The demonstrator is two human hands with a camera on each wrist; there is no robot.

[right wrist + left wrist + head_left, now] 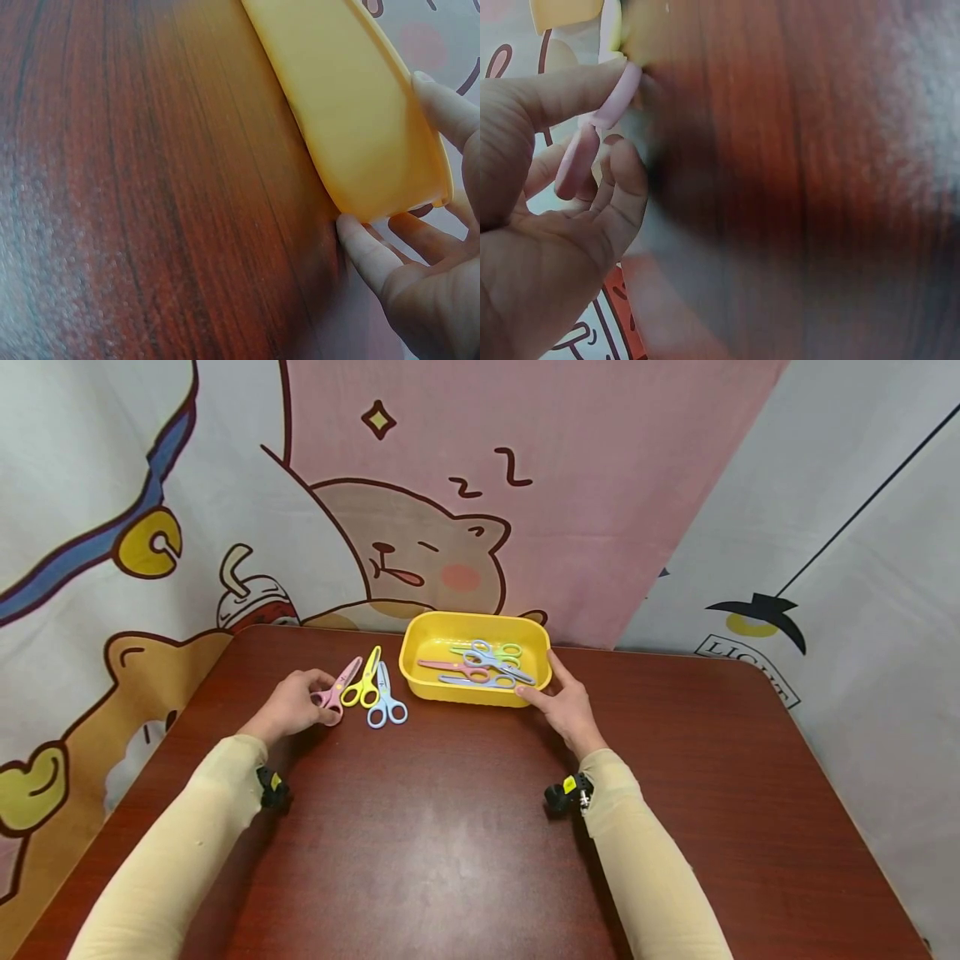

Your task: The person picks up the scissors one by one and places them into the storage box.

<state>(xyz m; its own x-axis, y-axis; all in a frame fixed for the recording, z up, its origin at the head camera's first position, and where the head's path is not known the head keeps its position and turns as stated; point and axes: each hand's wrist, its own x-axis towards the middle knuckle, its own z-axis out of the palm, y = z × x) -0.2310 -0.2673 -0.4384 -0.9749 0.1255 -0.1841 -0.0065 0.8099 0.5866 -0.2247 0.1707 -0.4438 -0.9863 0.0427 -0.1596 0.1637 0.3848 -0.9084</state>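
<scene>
My left hand [294, 703] pinches a pair of pink scissors [347, 675] by its handle loops, blades pointing away to the right. In the left wrist view, thumb and fingers sit about the pink loops. Beside them on the table lie yellow scissors [370, 673] and light blue scissors [384, 689]. With my right hand [567, 703] I hold the right end of a yellow plastic basket [442, 693], thumb at its front rim and fingers along the side. Inside the basket lie several scissors, among them a pink pair [453, 667], a green pair [513, 649] and blue ones [487, 657].
The brown wooden table [435, 827] reaches back to a curtain [600, 485] printed with cartoon animals. The basket stands near the table's back edge. Each wrist wears a small black camera, the left camera [273, 789] and the right camera [567, 795].
</scene>
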